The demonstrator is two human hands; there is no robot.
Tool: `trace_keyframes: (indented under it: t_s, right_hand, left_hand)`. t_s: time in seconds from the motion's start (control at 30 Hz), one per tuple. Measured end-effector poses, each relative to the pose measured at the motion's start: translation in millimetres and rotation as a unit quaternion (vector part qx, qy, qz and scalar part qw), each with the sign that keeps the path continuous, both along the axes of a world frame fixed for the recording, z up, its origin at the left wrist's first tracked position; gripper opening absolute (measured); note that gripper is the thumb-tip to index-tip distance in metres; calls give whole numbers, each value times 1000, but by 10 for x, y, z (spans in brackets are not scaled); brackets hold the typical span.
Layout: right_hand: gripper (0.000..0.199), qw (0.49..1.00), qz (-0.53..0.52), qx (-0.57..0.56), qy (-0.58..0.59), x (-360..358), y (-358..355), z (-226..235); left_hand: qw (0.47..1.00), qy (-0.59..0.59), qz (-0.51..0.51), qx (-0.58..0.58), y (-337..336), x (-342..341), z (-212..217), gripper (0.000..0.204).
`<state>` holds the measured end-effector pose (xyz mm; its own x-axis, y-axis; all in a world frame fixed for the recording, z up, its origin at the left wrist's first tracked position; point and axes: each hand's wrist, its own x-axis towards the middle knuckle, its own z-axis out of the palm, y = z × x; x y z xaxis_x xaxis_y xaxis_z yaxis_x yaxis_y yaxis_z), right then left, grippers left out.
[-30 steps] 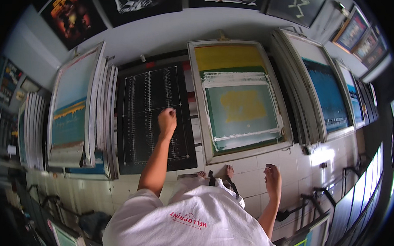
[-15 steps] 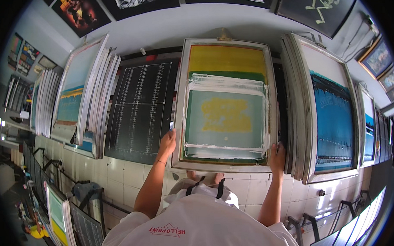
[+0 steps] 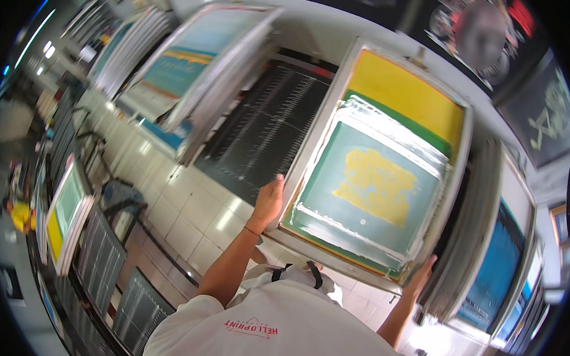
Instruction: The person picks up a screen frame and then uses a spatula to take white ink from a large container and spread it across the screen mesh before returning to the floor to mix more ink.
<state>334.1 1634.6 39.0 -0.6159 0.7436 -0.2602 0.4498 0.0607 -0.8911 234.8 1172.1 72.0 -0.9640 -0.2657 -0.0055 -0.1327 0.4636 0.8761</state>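
Note:
In front of me is a large screen printing frame (image 3: 377, 185) with a pale metal rim. Its mesh is yellow at the far end and green below, with a mottled yellow patch in the middle and white smears around it. My left hand (image 3: 269, 201) is closed on the near part of its left edge. On the opposite edge, near the right corner, my right hand (image 3: 420, 277) grips the rim, its fingers partly behind the side. A black board with white ruled marks (image 3: 268, 129) lies to the left of the frame.
Stacked screen frames lean at the left (image 3: 198, 59), and another stack (image 3: 494, 270) stands close on the right. Dark marked boards (image 3: 103, 259) and a yellow-green screen (image 3: 67, 216) line the lower left. Pale floor tiles (image 3: 200, 231) lie between. Pictures (image 3: 482, 34) hang on the wall.
My view has turned, so the surroundings appear rotated clockwise and more of the left side shows. The frame, still in both hands, now looks slanted and farther right in the picture.

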Motion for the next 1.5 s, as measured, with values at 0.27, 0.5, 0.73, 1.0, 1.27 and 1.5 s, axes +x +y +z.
trace_keyframes:
  t_s: [0.27, 0.5, 0.73, 1.0, 1.27, 1.5]
  right_hand:
    - [76, 981, 6, 71, 181, 623, -1214, 1830]
    - [75, 949, 249, -71, 181, 736, -1832, 1443]
    - [63, 866, 462, -97, 163, -316, -4345, 2550]
    - [57, 686, 714, -62, 124, -1247, -7399, 1867]
    - [64, 561, 817, -34, 131, -2001, -9961, 1656]
    - [68, 455, 870, 76, 174, -2617, -11876, 1325]
  left_hand:
    - [991, 80, 53, 91, -1116, 1155, 1480, 62]
    - [948, 134, 288, -5, -1587, 3179, 1333, 67]
    - [848, 168, 484, 134, -3027, 3938, 1520, 76]
    - [721, 161, 653, 167, -4128, 4240, 1165, 85]
    - [634, 125, 746, 162, -5285, 3619, 1091, 81]
    - [561, 97, 812, 129, -6110, 2969, 731, 72]
